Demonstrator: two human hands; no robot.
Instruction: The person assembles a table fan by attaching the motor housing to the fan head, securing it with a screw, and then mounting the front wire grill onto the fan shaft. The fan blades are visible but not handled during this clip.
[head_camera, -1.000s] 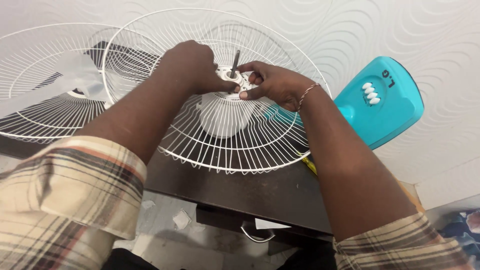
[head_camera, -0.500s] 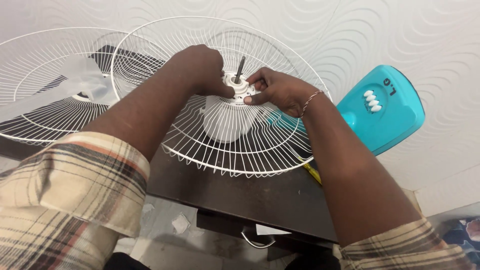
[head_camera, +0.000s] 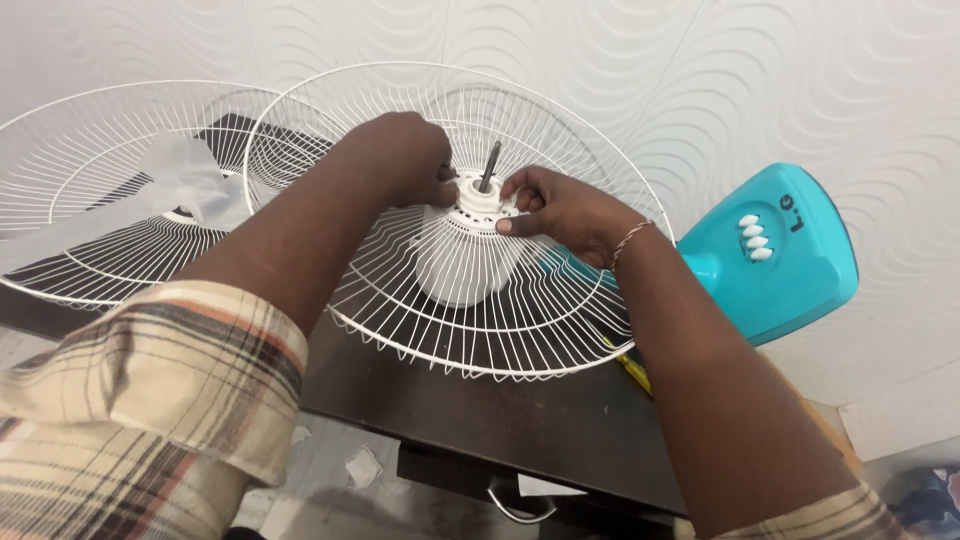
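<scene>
Two hands work at the hub of a white wire fan guard (head_camera: 470, 330) that sits over a white motor housing (head_camera: 462, 265) on a dark table (head_camera: 520, 410). The left hand (head_camera: 400, 158) is curled closed over the left side of the white plastic ring (head_camera: 480, 196) at the hub, its fingertips hidden from view. The right hand (head_camera: 555, 205) pinches the ring's right edge between thumb and fingers. A bare metal shaft (head_camera: 489, 165) sticks up through the ring between the two hands.

Several things could go wrong from this grip. The ring looks small and smooth, so a pinch on its edge could slip and a knuckle could strike the shaft. If the ring goes on crooked, its thread could jam. The guard rests loosely on the housing, and uneven pressure could tip it or bend its thin wires. The teal fan base (head_camera: 775, 250) leans just beside the guard, and a second wire guard (head_camera: 110, 210) lies overlapped to the left, so a sideways shove could knock either one.
</scene>
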